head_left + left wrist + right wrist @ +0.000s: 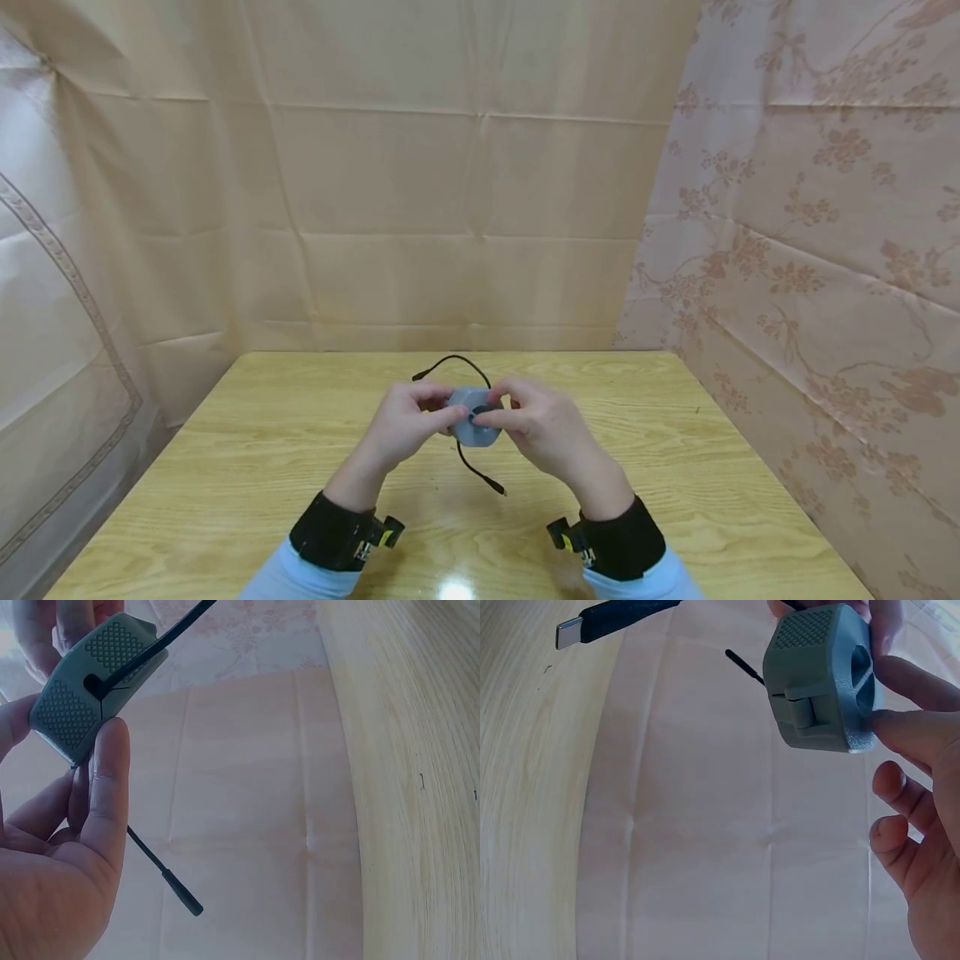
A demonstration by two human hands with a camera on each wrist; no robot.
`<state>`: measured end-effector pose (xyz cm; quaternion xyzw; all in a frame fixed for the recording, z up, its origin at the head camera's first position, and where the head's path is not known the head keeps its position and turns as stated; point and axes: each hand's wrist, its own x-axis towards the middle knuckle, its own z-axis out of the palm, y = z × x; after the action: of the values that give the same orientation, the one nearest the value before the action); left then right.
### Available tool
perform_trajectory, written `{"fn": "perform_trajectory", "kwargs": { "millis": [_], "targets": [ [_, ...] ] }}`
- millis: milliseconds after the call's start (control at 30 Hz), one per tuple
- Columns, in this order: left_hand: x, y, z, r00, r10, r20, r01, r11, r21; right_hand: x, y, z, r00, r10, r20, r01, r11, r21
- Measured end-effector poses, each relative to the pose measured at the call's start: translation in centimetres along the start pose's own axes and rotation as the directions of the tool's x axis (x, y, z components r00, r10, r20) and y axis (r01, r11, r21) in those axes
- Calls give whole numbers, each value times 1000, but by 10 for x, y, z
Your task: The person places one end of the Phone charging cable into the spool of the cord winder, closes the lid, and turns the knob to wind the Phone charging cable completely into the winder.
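Observation:
A grey-blue cable winder [474, 435] is held up between both hands over the table. My left hand [401, 421] grips its side with thumb and fingers; in the left wrist view a black cable [169, 641] leaves a slot between its cross-hatched panels. My right hand [551, 425] pinches at the dark centre of its face with thumb and index finger. The right wrist view shows two recesses [862, 664] in that face and a small latch [802, 712] on the side. One cable end carries a metal-tipped USB-C plug [570, 634].
The wooden table [247, 467] spreads below the hands. A beige cloth [390, 183] hangs behind it, with a floral cloth [810, 250] along the right side. Black straps with small cameras [337, 533] sit on both wrists.

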<state>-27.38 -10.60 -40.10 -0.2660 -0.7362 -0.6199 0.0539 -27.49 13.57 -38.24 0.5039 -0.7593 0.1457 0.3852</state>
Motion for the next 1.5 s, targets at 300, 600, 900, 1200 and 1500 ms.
{"fn": "perform_trajectory", "kwargs": {
  "millis": [300, 600, 900, 1200, 1500],
  "targets": [
    [0, -1, 2, 1000, 14, 24, -15, 999, 49, -4, -5, 8, 998, 52, 38, -50, 998, -37],
    [1, -2, 1, 999, 24, 39, -25, 999, 47, -3, -9, 7, 994, 104, 29, -99, 986, -131],
    [0, -2, 1, 997, 13, 83, -18, 998, 63, -2, -10, 3, 986, 127, 104, -114, 987, -117],
    [1, -1, -1, 999, 0, 52, -1, 1000, 20, -2, -11, 2, 986, 163, 30, -156, 975, -158],
    [0, 0, -2, 999, -23, 30, 24, 999, -44, 0, -12, 12, 990, 110, -93, -124, 980, -156]
  ]
}}
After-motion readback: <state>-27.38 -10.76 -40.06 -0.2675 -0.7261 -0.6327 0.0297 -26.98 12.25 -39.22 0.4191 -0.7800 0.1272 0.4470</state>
